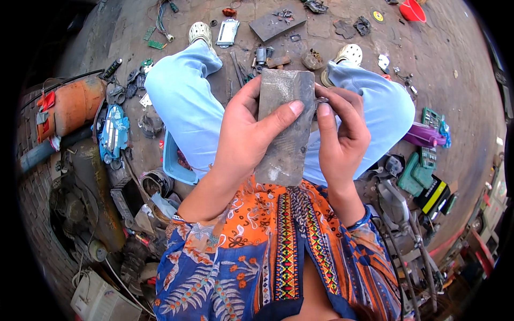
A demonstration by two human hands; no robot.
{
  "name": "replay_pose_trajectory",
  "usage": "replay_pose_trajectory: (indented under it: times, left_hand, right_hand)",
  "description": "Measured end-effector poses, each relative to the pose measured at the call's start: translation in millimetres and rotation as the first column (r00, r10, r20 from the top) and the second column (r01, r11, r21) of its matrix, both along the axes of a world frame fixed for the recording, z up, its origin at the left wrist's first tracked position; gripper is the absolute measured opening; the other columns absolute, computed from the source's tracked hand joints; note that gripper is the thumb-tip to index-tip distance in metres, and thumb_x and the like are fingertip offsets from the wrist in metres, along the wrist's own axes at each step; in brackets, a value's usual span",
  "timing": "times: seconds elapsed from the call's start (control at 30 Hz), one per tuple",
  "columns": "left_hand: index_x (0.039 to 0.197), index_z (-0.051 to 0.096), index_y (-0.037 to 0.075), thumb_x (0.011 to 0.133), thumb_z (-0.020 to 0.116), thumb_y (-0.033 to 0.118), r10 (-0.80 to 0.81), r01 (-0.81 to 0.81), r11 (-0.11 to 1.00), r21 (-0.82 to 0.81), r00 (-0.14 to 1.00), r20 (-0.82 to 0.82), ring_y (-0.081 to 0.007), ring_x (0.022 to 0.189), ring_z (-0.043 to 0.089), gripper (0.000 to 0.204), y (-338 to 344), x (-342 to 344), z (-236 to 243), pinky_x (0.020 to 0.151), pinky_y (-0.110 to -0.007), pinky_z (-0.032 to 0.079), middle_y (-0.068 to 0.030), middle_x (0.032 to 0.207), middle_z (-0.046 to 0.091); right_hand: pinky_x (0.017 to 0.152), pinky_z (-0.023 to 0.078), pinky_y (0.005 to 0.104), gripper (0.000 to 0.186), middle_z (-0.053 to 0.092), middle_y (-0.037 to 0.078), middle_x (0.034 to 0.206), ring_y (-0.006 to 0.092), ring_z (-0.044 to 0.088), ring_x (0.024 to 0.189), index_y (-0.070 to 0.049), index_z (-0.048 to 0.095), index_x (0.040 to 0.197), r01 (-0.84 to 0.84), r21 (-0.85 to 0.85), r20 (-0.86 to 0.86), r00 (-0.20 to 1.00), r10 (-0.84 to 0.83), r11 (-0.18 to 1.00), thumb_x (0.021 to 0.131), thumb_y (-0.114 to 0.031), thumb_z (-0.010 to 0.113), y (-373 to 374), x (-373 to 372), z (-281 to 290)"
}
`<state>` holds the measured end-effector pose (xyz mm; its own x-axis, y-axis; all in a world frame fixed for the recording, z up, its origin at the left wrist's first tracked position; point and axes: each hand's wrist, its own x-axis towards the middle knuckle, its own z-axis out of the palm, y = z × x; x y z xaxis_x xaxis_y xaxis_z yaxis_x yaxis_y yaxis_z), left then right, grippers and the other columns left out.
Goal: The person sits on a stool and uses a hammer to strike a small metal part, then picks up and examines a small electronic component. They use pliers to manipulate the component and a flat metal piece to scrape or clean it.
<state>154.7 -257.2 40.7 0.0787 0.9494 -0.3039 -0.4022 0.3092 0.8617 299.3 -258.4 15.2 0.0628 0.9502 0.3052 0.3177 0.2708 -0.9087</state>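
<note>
Through the head view I see a worn, dark grey rectangular block [284, 144], perhaps stone, held up in front of the wearer's chest, above the gap between the knees in pale blue trousers [184, 88]. I judge it is lifted there to bring its edge close to the eyes and leave both hands free to meet at it.

The left hand [241, 131] is spread wide enough to span the block: the thumb lies flat across the broad face and the fingers go behind, where I cannot see them. That reads to me as a clamp that steadies the block against a push from the side.

The right hand [345, 136] is nearly shut, thumb and forefinger pinching a small, dark, metallic-looking piece [322, 100] at the block's upper right edge; whether the piece touches that edge I cannot tell. The remaining fingers curl loosely, so I take the grip to be one for fine control.

On the paved floor ahead lies a flat dark rectangular slab [263, 31] with small dark scraps [284, 16] on it, probably gathered there so they don't stray. A light blue plastic basin [178, 170] sits beside the left leg, likely for easy reach
</note>
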Motion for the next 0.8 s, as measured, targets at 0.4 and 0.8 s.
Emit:
replay_pose_trajectory:
  times: [0.4, 0.8]
  left_hand:
    - [0.107, 0.053, -0.003, 0.081, 0.066, 0.014, 0.017, -0.017, 0.999, -0.028, 1.0, 0.012, -0.0105, 0.086, 0.058, 0.034, 0, 11, 6, 0.075, -0.024, 0.047, -0.0072, 0.096, 0.061]
    - [0.106, 0.055, -0.004, 0.084, 0.063, 0.016, 0.016, -0.016, 1.0, -0.023, 1.0, -0.023, -0.009, 0.082, 0.057, 0.031, -4, 9, 6, 0.072, -0.023, 0.047, -0.006, 0.094, 0.062]
  right_hand:
    - [0.077, 0.037, 0.0308, 0.021, 0.061, 0.002, 0.085, 0.0207, 0.049, 0.085, -0.009, 0.064, 0.08, 0.038, 0.277, 0.258, 0.96, -0.112, 0.96, 0.062, -0.002, 0.07, 9, 17, 7]
    - [0.076, 0.035, 0.033, 0.021, 0.059, 0.001, 0.078, 0.0221, 0.049, 0.084, -0.01, 0.06, 0.077, -0.112, 0.33, 0.394, 0.919, -0.029, 0.937, 0.059, -0.008, 0.072, 15, 23, 13]
